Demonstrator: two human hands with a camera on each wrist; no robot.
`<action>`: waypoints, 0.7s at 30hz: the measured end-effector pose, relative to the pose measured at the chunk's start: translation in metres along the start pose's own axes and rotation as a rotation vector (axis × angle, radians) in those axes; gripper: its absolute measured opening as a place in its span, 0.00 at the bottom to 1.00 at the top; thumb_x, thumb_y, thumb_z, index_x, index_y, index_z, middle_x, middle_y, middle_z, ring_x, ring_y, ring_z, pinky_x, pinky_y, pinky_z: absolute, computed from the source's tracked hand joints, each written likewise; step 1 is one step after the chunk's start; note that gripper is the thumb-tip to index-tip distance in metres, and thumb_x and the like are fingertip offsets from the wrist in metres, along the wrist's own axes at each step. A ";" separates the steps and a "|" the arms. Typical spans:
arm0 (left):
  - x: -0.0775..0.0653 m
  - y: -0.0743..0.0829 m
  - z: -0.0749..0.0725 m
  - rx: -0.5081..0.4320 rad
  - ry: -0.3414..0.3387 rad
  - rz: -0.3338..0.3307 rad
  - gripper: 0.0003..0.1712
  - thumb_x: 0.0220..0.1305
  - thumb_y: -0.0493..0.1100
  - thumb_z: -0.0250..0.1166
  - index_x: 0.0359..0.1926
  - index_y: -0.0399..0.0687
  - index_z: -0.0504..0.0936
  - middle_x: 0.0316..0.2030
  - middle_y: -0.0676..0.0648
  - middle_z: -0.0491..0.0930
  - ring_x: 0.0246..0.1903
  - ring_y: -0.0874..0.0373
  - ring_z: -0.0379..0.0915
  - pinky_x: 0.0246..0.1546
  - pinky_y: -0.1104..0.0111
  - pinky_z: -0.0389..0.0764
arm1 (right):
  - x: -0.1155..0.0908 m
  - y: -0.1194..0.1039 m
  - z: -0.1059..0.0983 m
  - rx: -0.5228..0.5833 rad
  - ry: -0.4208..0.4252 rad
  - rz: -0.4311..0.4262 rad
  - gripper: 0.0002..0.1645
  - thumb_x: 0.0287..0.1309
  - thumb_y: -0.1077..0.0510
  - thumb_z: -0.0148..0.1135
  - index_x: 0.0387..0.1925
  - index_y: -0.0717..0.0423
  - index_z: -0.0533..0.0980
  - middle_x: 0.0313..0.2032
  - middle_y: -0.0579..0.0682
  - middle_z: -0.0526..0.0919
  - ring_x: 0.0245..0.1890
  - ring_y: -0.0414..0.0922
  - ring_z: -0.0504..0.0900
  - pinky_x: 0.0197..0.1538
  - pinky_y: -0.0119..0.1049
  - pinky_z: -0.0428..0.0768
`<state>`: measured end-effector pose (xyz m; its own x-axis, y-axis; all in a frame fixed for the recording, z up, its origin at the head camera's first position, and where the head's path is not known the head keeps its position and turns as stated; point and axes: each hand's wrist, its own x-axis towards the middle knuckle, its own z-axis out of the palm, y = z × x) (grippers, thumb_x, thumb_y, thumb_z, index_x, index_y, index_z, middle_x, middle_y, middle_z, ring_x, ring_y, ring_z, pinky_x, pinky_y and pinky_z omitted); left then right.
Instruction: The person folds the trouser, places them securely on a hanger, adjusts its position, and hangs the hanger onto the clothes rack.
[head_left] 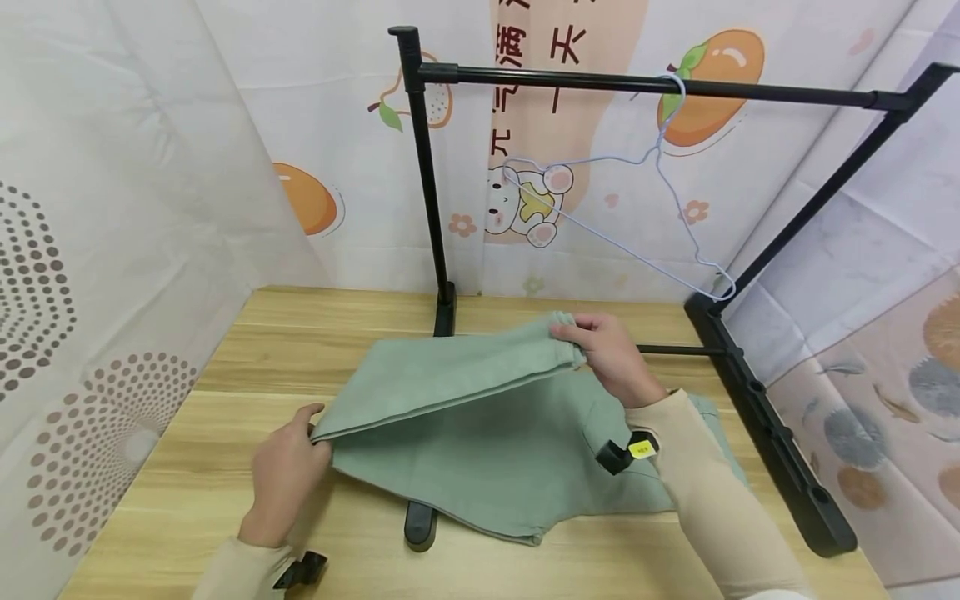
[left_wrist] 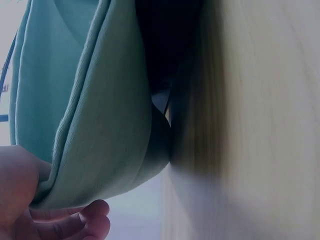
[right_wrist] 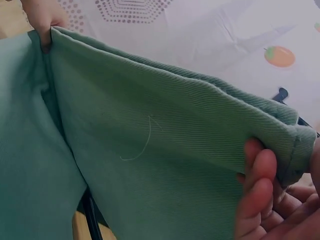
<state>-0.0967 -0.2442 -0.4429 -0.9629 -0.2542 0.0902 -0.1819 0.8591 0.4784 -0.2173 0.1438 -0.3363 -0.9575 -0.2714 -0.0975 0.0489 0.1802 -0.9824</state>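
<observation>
A green garment (head_left: 480, 417) lies spread on the wooden table (head_left: 225, 350), its upper fold lifted between my two hands. My left hand (head_left: 288, 471) pinches the fold's left corner, and the left wrist view shows the green cloth (left_wrist: 100, 125) held between thumb and fingers (left_wrist: 80, 220). My right hand (head_left: 611, 350) grips the fold's far right end near the rack. In the right wrist view my fingers (right_wrist: 257, 190) curl round the thick hemmed edge of the cloth (right_wrist: 165, 150), with the left hand (right_wrist: 45, 20) at the far corner.
A black clothes rack (head_left: 423, 167) stands on the table, its rail (head_left: 660, 83) crossing above and its foot (head_left: 772, 433) along the right. A pale blue wire hanger (head_left: 637, 208) hangs from the rail. Patterned curtains enclose the table on three sides.
</observation>
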 end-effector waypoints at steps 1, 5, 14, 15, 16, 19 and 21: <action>0.000 0.002 0.001 0.002 -0.002 0.001 0.30 0.49 0.32 0.54 0.58 0.34 0.75 0.36 0.35 0.85 0.17 0.54 0.69 0.14 0.67 0.63 | -0.002 0.002 -0.005 0.001 0.003 -0.001 0.17 0.65 0.56 0.60 0.46 0.68 0.79 0.28 0.39 0.85 0.32 0.34 0.83 0.39 0.29 0.82; 0.000 0.010 0.004 0.002 -0.020 0.002 0.32 0.48 0.32 0.53 0.59 0.34 0.75 0.36 0.35 0.85 0.16 0.55 0.67 0.14 0.67 0.62 | -0.012 0.008 -0.021 0.026 0.026 0.019 0.11 0.64 0.55 0.62 0.41 0.59 0.82 0.29 0.39 0.86 0.32 0.34 0.84 0.38 0.29 0.83; -0.002 0.021 0.012 -0.004 -0.030 0.027 0.33 0.45 0.31 0.53 0.59 0.35 0.75 0.34 0.37 0.85 0.15 0.56 0.65 0.13 0.68 0.60 | -0.030 0.017 -0.054 0.135 0.099 0.084 0.04 0.62 0.56 0.65 0.35 0.48 0.84 0.31 0.40 0.86 0.32 0.34 0.84 0.37 0.28 0.83; -0.003 0.022 0.014 -0.003 -0.029 0.034 0.33 0.45 0.31 0.53 0.58 0.35 0.75 0.34 0.37 0.85 0.15 0.57 0.64 0.13 0.68 0.60 | -0.032 0.019 -0.058 0.134 0.099 0.084 0.04 0.62 0.56 0.64 0.35 0.48 0.84 0.31 0.40 0.86 0.31 0.34 0.84 0.36 0.28 0.83; -0.003 0.023 0.015 -0.005 -0.027 0.042 0.33 0.45 0.31 0.53 0.58 0.35 0.76 0.34 0.38 0.85 0.14 0.57 0.64 0.12 0.68 0.60 | -0.035 0.020 -0.062 0.135 0.098 0.085 0.04 0.62 0.56 0.64 0.35 0.48 0.85 0.31 0.40 0.86 0.31 0.34 0.84 0.36 0.28 0.83; -0.005 0.026 0.018 -0.003 -0.014 0.061 0.33 0.44 0.30 0.53 0.57 0.35 0.77 0.35 0.38 0.85 0.15 0.56 0.65 0.13 0.68 0.60 | -0.043 0.021 -0.072 0.151 0.103 0.097 0.04 0.62 0.57 0.65 0.35 0.48 0.85 0.31 0.40 0.86 0.30 0.35 0.84 0.35 0.29 0.84; -0.005 0.029 0.020 -0.001 0.003 0.072 0.33 0.43 0.30 0.53 0.56 0.35 0.78 0.36 0.38 0.85 0.17 0.55 0.69 0.14 0.68 0.61 | -0.048 0.022 -0.078 0.142 0.111 0.111 0.05 0.62 0.57 0.65 0.36 0.49 0.85 0.30 0.40 0.86 0.30 0.35 0.83 0.34 0.30 0.84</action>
<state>-0.1009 -0.2095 -0.4472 -0.9730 -0.1929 0.1267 -0.1121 0.8748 0.4713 -0.1924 0.2351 -0.3411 -0.9690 -0.1504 -0.1959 0.1879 0.0656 -0.9800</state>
